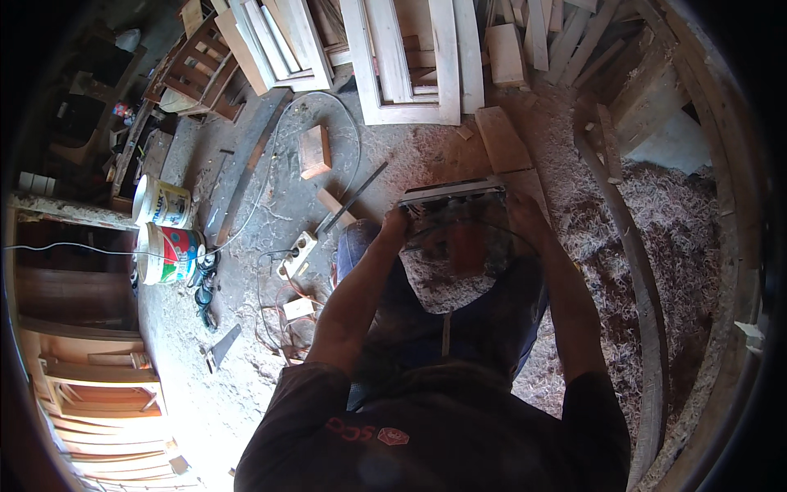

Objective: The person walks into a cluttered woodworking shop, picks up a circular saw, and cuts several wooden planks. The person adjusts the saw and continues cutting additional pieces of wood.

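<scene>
Between my knees is a dusty, dark, box-like piece (430,225) with a pale straight bar (453,191) along its far edge. Its exact kind is hard to make out in the shadow. My left hand (395,226) is closed at its left end, and my right hand (521,216) grips the opposite end, fingers partly hidden. A reddish-brown patch (467,248) shows in the middle of it. Pale dust lies over the near part. Just past my right hand, a wooden board (502,139) rests on the floor.
Pale door frames (402,61) lean at the back. A wood block (314,152), power strip (297,254), cables and a handsaw (221,348) lie to the left, near two buckets (168,254). Shavings and a long curved timber (643,303) cover the right side.
</scene>
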`<state>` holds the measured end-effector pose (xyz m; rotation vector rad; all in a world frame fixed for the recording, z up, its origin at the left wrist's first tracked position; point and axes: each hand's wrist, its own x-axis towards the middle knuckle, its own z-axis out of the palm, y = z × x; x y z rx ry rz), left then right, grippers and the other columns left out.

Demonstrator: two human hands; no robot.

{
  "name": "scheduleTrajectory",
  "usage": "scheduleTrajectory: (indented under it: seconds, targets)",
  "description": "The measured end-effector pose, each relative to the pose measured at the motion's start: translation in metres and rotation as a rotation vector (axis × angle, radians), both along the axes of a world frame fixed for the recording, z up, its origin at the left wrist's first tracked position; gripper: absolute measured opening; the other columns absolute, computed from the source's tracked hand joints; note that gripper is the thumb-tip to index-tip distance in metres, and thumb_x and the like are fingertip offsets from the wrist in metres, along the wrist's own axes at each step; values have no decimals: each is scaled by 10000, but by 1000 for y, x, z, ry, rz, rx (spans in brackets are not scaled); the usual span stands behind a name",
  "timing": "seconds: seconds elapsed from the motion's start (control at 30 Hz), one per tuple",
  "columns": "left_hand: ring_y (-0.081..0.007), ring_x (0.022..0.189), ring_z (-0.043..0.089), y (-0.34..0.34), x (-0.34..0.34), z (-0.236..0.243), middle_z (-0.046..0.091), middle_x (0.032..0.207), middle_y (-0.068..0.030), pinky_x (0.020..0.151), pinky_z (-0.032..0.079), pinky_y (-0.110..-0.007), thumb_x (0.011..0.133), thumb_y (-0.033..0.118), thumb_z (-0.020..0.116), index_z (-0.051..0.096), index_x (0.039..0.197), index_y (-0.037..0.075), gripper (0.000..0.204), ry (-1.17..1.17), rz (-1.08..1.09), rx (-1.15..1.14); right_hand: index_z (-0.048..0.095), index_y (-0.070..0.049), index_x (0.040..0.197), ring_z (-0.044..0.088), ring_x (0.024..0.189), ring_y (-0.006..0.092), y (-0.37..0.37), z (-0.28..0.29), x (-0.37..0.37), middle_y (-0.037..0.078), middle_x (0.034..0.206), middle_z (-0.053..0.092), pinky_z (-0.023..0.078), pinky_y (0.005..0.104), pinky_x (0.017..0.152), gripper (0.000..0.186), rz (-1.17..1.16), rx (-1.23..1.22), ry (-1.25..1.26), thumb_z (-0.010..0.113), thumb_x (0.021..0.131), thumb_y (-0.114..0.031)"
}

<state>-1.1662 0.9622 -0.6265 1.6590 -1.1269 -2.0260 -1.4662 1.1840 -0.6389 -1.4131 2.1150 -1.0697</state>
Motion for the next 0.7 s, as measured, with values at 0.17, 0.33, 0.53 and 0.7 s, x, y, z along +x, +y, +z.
scheduleTrajectory:
  seconds: [0.17, 0.33, 0.53, 0.7]
  targets:
    - [-186, 459, 470, 9, -11, 35, 504, 620, -8, 395, 314, -364, 1028, 301, 492, 523, 791, 193, 262, -37, 63, 69, 667, 41, 1067, 675, 940, 440, -2, 12, 7, 276, 955, 696, 488, 492, 816, 460, -57, -70, -51, 494, 1050, -384]
    - [-196, 487, 491, 9, -10, 40, 519, 641, -23, 407, 321, -377, 1030, 300, 483, 556, 834, 168, 247, 5, 73, 120, 664, 35, 1092, 685, 915, 365, -1, 12, 6, 232, 953, 707, 494, 466, 805, 399, -25, 5, -27, 523, 1040, -334]
    - [-234, 551, 527, -4, -4, 14, 573, 703, -64, 466, 370, -430, 1018, 312, 492, 611, 895, 128, 252, -43, -18, 97, 672, 5, 1035, 589, 781, 136, -7, 27, 12, 67, 846, 644, 469, 351, 670, 262, -253, 111, -658, 559, 1022, -231]
    - [-255, 564, 558, -7, -5, 1, 613, 747, -124, 477, 402, -450, 995, 367, 447, 651, 929, 57, 377, -137, -85, 34, 663, -1, 1079, 599, 777, 166, 1, 32, 8, 89, 874, 649, 485, 352, 681, 274, -207, 138, -570, 553, 1025, -246]
